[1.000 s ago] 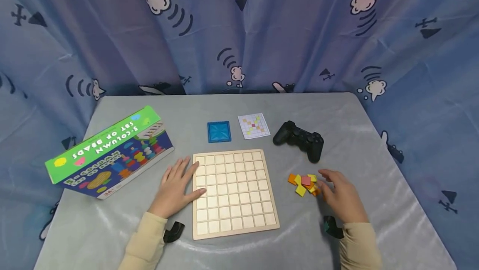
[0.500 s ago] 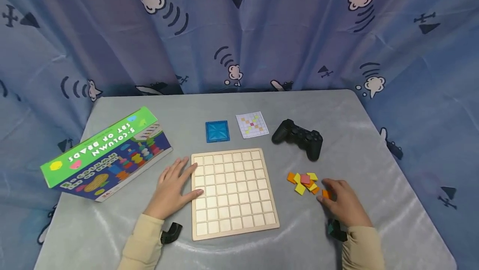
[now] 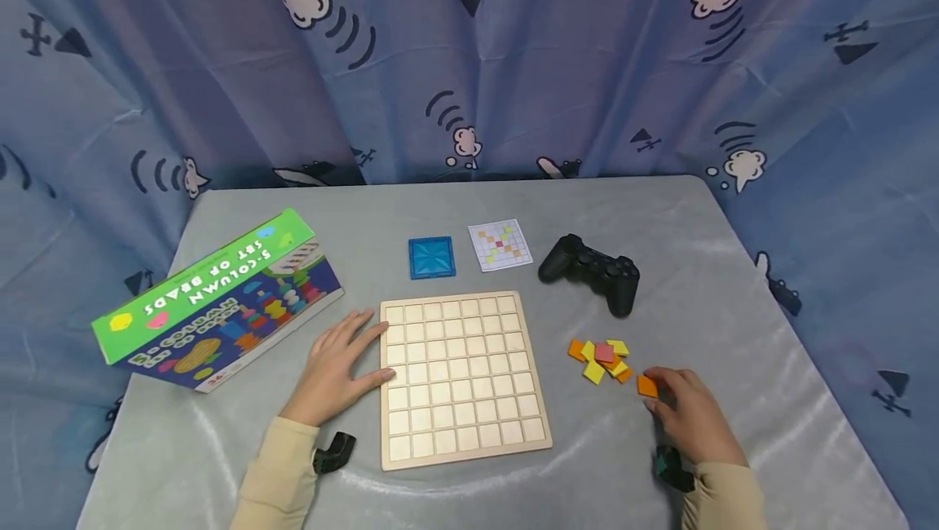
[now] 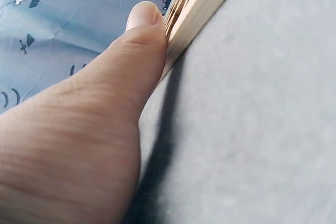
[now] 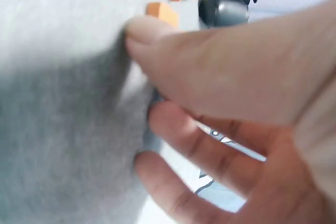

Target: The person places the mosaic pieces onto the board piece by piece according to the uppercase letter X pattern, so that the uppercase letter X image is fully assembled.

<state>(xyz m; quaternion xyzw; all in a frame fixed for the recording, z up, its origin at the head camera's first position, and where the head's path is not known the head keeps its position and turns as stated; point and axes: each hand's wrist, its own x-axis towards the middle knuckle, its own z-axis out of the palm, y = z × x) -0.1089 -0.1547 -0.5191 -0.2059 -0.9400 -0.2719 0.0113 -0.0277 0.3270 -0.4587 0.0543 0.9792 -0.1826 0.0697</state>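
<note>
On the desk [image 3: 719, 285], right of the grid board [image 3: 462, 379], one orange tile [image 3: 647, 386] sits just apart from the tile pile [image 3: 600, 359]. Right hand [image 3: 693, 420] fingertips touch it; grip half curled, tile not visibly pinched. Left hand [image 3: 333, 371] lies flat, fingers spread, thumb [image 4: 142, 51] against the board's left edge. Behind: black gamepad [image 3: 590, 273], pattern card [image 3: 500, 245], blue square [image 3: 431, 258], bead box [image 3: 216, 302].

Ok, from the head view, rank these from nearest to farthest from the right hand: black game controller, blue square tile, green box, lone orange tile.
1. Lone orange tile, at the right hand's fingertips.
2. Black game controller, beyond the hand, toward the table's back.
3. Blue square tile, behind the wooden grid board.
4. Green box, far left.
</note>
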